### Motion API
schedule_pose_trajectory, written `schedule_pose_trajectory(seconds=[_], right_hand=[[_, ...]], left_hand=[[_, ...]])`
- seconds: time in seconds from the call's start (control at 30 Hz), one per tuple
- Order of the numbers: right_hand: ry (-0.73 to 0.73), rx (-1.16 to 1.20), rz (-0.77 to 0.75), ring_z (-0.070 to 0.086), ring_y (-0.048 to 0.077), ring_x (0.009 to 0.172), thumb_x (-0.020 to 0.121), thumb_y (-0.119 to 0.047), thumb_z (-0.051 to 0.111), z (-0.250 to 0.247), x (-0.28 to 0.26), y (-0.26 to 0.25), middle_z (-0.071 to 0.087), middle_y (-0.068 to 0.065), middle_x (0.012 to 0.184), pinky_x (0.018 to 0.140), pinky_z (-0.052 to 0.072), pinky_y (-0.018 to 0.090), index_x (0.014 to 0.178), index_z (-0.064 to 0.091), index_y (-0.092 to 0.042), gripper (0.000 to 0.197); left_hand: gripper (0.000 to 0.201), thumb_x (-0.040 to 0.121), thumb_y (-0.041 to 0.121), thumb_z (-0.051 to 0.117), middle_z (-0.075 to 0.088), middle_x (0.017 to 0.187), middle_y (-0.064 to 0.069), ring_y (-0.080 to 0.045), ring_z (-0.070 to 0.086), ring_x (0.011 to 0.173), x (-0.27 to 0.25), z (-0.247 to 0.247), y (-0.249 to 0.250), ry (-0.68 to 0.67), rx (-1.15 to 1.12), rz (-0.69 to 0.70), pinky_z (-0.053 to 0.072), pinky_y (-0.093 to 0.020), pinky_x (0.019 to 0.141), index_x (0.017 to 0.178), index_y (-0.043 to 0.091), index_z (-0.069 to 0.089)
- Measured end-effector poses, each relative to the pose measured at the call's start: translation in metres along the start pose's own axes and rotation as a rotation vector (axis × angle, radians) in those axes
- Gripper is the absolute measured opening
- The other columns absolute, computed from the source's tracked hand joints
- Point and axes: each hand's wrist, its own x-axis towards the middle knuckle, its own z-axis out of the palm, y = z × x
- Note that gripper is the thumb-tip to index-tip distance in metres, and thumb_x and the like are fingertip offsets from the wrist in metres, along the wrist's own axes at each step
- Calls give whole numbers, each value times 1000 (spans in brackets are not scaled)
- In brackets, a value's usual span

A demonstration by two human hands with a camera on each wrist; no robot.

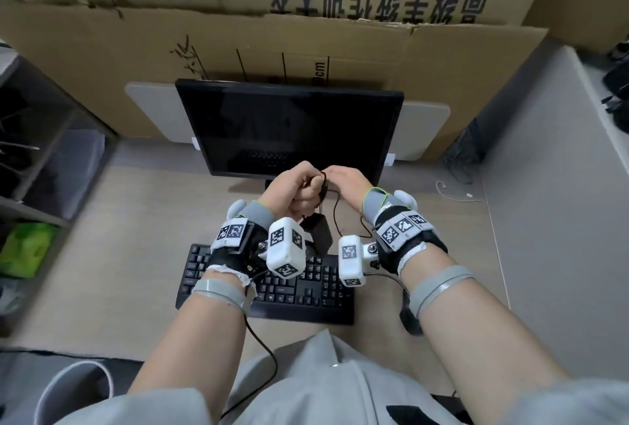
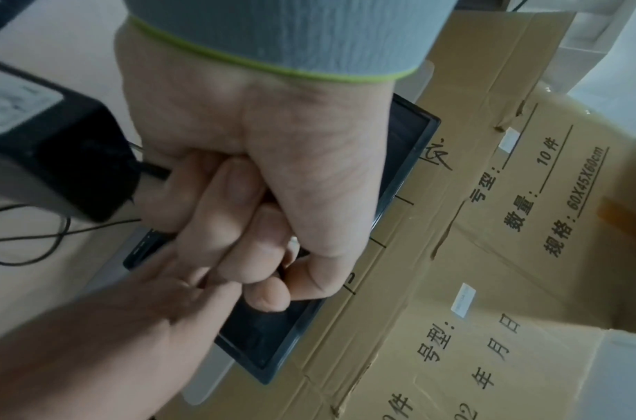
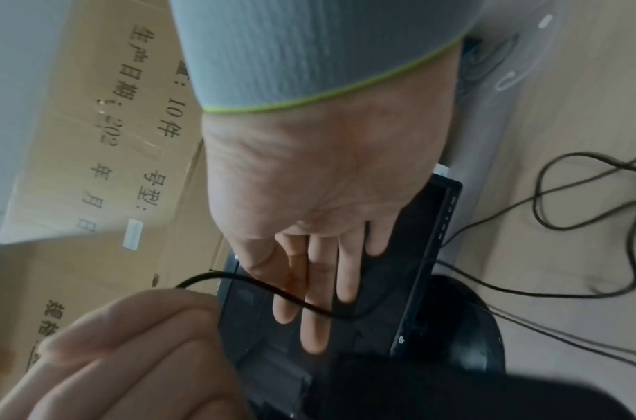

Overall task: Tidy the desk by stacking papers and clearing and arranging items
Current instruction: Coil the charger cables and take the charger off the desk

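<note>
- In front of the monitor (image 1: 289, 128), above the desk (image 1: 136, 220), both hands are raised together over a thin black cable (image 3: 301, 301).
- The left hand (image 1: 292, 189) is a tight fist, fingers curled round the gathered cable; the left wrist view shows it clenched with dark cord between the knuckles.
- The right hand (image 1: 347, 183) has its fingers nearly straight and close together, with the cable running across them; whether the thumb pinches the cable cannot be told.
- The cable is slim, dark and limp. From the hands it drops in loose curves to the desk and trails toward the right wrist.
- A black adapter (image 1: 318, 232) hangs just below the left fist, above the keyboard (image 1: 306, 292); it is a boxy block with a pale label on one face.
- The desk is light wood-toned. The black keyboard lies near its front edge, and the monitor, screen dark, stands behind it on a round black base.
- A white cord (image 1: 456, 193) lies on the desk to the right, well apart from the hands.
- Large cardboard boxes (image 1: 306, 33) with printed characters are stacked behind the monitor.
- A grey partition (image 1: 551, 186) closes the right side; dark shelving (image 1: 41, 152) stands on the left.
</note>
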Motion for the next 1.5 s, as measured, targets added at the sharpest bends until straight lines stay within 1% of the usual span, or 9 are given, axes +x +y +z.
schedule_pose_trajectory(seconds=[0.23,0.3,0.43,0.53,0.73,0.9,1.03,1.27,1.5], right_hand=[[46,22,11,45,16,50,99,-34,50,12,5,16,47,3,54,61,43,30,68,59,-11,40],[2,-83,15,39,14,46,99,-34,52,12,-1,22,42,0,54,54,40,28,74,67,-11,37],[-186,-388,82,34,21,55,82,-45,63,22,-10,8,40,-5,48,56,30,29,71,77,-19,31],[-190,-460,53,38,11,40,81,-23,64,24,-8,-22,44,-8,36,50,32,23,58,68,-7,28],[208,-246,-100,43,-3,46,86,-36,71,-15,9,-21,54,-9,54,50,36,11,62,64,-16,32],[157,-215,17,49,-5,52,90,-17,67,-13,2,7,62,3,72,53,38,5,91,76,-10,11],[-50,-462,93,36,6,40,84,-40,68,-6,-8,10,56,-3,56,50,31,23,57,68,-20,33],[-19,-324,-103,59,9,55,70,-35,77,-2,-9,-27,69,6,57,61,49,25,64,71,-17,19],[286,-50,-97,50,5,62,80,-27,80,-22,-15,0,62,0,71,64,42,18,82,71,-7,21]], left_hand=[[27,101,26,40,60,69,4,-7,44,45,4,-33,9,216,-321,253,30,-16,42,109,8,60],[31,100,26,42,71,104,-7,-17,68,81,7,-37,9,251,-406,284,53,-23,74,120,5,53],[54,99,43,39,45,149,-11,-24,46,135,16,-30,3,312,-226,127,27,-41,117,144,13,35],[79,89,73,33,63,124,-12,-27,60,105,18,-23,-12,202,85,-30,48,-33,85,139,13,46],[102,82,84,8,65,65,-16,-11,27,30,9,-21,-5,-22,218,-98,17,-20,34,107,2,65],[79,93,70,22,69,89,-21,-20,50,42,15,-14,6,43,-7,78,36,-27,46,108,2,59],[77,96,62,29,58,131,-19,-32,67,104,30,-8,3,277,-180,154,51,-38,93,143,1,26],[98,72,93,16,50,54,-8,-20,35,46,16,-12,-10,120,275,-57,23,-26,47,73,8,65],[90,86,81,13,44,55,-6,-14,26,39,1,-1,6,42,33,23,24,-21,38,94,5,60]])
